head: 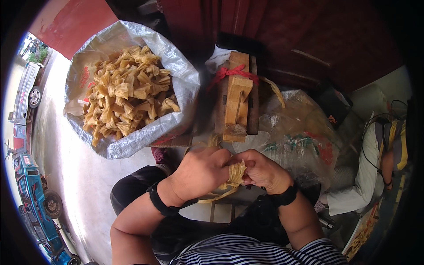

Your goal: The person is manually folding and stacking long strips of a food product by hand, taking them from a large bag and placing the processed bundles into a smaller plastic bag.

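Note:
My left hand (201, 172) and my right hand (266, 170) meet over my lap, both closed on a bundle of yellowish dried strips (236, 175). The bundle's pleated end shows between them, and a long strip (220, 197) loops below. Just beyond my hands stands a wooden block device (237, 99) with a red cloth tie (236, 71) knotted around it. To its left, an open woven plastic sack (187, 76) holds a heap of knotted, folded pieces (122, 92) that look like the same dried material. My fingers partly hide the bundle.
A clear plastic bag (298, 139) with coloured print lies right of the wooden device. Another person's pale-trousered leg (359, 185) is at the right, near a container of strips (361, 238). Dark red panels stand behind. Outside at the left are a blue vehicle (38, 202) and a white one (26, 92).

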Available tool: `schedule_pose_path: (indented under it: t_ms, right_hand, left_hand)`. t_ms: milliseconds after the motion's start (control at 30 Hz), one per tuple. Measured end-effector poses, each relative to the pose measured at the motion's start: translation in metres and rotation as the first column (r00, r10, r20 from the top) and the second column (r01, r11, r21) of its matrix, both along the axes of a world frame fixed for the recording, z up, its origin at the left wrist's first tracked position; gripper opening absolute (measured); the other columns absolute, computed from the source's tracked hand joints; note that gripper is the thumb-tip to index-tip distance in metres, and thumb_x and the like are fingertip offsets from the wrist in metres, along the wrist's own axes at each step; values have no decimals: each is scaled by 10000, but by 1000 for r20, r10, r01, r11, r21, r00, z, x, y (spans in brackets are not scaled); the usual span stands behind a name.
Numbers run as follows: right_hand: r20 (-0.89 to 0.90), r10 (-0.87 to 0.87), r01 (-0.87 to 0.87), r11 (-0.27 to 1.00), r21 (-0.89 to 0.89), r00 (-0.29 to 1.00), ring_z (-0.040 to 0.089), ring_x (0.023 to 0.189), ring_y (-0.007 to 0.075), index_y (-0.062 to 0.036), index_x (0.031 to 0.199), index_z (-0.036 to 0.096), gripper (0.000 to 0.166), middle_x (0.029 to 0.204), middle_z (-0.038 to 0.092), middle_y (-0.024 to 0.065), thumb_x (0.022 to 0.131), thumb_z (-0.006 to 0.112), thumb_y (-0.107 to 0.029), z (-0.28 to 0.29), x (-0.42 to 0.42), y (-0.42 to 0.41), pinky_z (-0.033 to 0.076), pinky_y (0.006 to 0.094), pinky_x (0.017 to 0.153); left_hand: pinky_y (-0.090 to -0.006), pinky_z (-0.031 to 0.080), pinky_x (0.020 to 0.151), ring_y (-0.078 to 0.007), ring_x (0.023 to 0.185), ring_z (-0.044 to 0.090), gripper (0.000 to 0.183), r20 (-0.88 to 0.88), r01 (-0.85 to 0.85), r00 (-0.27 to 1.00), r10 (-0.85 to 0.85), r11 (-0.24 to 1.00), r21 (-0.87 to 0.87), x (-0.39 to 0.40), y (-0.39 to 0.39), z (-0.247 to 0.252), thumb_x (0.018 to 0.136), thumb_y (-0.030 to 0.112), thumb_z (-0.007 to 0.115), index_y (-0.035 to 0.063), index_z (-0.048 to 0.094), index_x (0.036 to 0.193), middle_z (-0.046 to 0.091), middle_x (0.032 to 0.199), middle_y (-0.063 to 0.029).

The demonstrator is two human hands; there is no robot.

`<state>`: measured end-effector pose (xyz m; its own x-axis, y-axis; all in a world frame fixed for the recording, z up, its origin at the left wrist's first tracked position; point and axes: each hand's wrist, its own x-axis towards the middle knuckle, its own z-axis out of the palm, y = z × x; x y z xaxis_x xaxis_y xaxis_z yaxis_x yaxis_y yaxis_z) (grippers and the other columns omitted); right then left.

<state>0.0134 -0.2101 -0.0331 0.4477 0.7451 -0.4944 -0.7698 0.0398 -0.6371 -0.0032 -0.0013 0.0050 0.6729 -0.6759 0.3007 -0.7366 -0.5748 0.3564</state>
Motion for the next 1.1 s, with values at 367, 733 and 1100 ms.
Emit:
schedule_pose_path:
  t_ms: [367, 733, 1100]
  right_hand:
    - [331, -644, 649, 753, 110, 690, 541, 618, 78, -30, 973, 600, 104, 835, 634, 47, 912, 619, -111, 15, -22, 37, 428, 207, 514]
    - [884, -139, 475, 874, -102, 447, 684, 747, 219, 1, 1097, 436, 305, 833, 670, 148, 898, 629, -125, 0, -27, 31, 523, 297, 665]
    - [256, -501, 467, 865, 186, 827, 531, 763, 93, -79, 1134, 424, 170, 969, 573, 45, 976, 484, -81, 5, -22, 32, 468, 232, 658]
  left_hand:
    - [-358, 545, 690, -323, 830, 661, 341, -111, -277, 961, 254, 886, -371, -2, -8, -9, 676, 142, 725, 25, 658, 989, 603, 1170, -160]
    - [-369, 541, 669, -317, 798, 660, 155, -361, -303, 897, 253, 949, -88, -7, -5, -7, 706, 68, 666, 13, 672, 850, 612, 1176, -124]
    - [-291, 499, 740, -197, 850, 623, 130, -488, -261, 868, -90, 753, -603, 5, 10, 4, 776, -32, 675, -35, 673, 907, 619, 1064, -95]
